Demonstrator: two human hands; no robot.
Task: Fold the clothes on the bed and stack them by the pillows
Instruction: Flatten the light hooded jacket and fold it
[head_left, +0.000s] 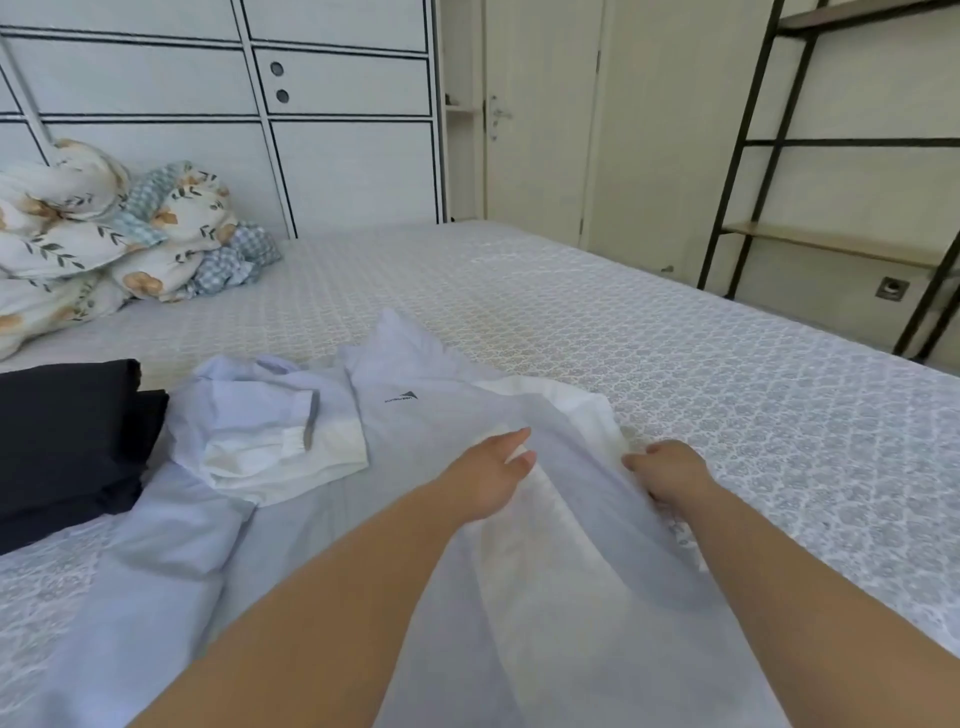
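Here, lower centre, the left hand pinches the jacket; the right hand grips its edge.

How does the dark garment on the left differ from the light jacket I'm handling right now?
The dark garment is black or navy, folded into a compact stack and untouched. The light jacket is pale blue-white, spread out and rumpled, with the left hand and right hand gripping its fabric. Both lie on the bed.
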